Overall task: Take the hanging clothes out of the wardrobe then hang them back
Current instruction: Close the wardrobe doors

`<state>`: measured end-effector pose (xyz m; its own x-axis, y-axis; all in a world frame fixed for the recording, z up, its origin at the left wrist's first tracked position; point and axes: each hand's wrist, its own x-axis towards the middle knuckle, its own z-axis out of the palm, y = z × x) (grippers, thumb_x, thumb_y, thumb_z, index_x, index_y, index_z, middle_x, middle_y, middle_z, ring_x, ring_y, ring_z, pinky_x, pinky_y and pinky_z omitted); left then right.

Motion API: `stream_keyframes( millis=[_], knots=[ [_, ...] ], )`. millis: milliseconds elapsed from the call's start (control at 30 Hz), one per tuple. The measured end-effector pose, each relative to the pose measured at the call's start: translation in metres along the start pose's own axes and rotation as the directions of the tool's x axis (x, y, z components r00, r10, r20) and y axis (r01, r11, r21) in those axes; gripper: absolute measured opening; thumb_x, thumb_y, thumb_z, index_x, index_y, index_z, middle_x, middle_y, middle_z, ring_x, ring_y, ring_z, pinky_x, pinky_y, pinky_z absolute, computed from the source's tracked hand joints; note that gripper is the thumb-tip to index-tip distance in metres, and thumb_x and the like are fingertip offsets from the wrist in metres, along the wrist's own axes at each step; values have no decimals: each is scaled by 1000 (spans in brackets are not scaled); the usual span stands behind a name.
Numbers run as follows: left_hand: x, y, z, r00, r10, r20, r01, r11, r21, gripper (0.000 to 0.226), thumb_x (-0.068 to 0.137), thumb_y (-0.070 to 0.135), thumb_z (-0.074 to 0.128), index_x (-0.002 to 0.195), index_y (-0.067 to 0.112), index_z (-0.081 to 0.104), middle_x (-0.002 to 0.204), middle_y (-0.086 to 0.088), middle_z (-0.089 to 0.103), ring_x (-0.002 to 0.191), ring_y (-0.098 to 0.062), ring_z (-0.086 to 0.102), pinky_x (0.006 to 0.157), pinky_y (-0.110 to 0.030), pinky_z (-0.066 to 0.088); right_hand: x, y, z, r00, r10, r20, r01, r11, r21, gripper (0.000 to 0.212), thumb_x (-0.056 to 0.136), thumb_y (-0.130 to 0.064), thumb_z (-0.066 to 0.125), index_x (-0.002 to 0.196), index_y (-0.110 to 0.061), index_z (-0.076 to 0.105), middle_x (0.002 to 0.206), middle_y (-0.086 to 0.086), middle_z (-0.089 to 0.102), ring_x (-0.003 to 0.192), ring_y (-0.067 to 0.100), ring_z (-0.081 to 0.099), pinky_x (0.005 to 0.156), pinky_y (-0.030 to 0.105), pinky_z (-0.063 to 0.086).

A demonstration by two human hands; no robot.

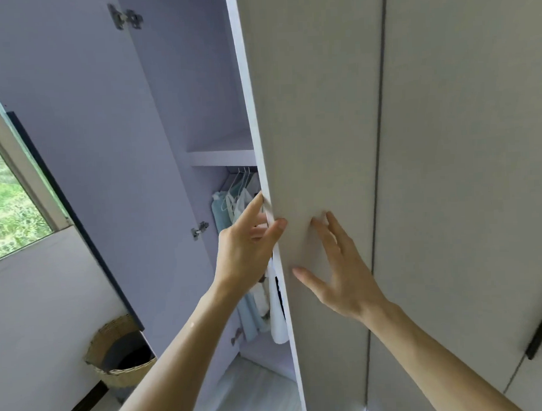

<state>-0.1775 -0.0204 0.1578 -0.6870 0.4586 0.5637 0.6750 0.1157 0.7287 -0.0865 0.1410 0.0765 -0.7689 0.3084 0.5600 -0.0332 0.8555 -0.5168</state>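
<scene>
Head view, progress: the hanging clothes [248, 206] are all on their hangers [242, 178] on the rail inside the wardrobe; none is in a hand. This looks like either the very start, with the door being opened, or the very end, with it being closed. One frame cannot say which.
Head view, left grip [246, 252]: it pinches the free edge of the near door [315, 111], thumb on the front face, fingers curled behind the edge, forefinger lying straight along it.
Head view, right grip [342, 273]: fingers straight and spread, flat against the front of the same door, just beside the left grip; it holds nothing.
Head view, clothes against the grips: just past the left grip, inside the gap and partly hidden by the door edge. Pale blue and white pieces hang from above the fingers to well below the wrist. They sit behind the panel that the right grip presses.
Head view, what remains: as I judge it, if this is the start, everything remains.
</scene>
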Motion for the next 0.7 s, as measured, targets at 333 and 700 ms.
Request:
stream_keyframes(
  millis=[333,700],
  knots=[
    [119,-108,-27,962,-221,-161,211,975,-76,57,97,29,60,135,66,39,86,16,73,88,-7,69,80,-17,47,186,-6,25,924,-302,-235,203,908,-368,72,92,-46,57,156,-24,29,165,11,13,151,32,16,121,43,24],
    [209,-180,-3,970,132,-205,-17,875,483,80,96,35,54,157,41,2,164,-1,16,150,-21,19,119,-45,24,286,29,57,888,-388,-246,108,696,-709,77,91,-49,58,157,-32,22,166,12,3,153,36,-1,119,62,14]
  ],
)
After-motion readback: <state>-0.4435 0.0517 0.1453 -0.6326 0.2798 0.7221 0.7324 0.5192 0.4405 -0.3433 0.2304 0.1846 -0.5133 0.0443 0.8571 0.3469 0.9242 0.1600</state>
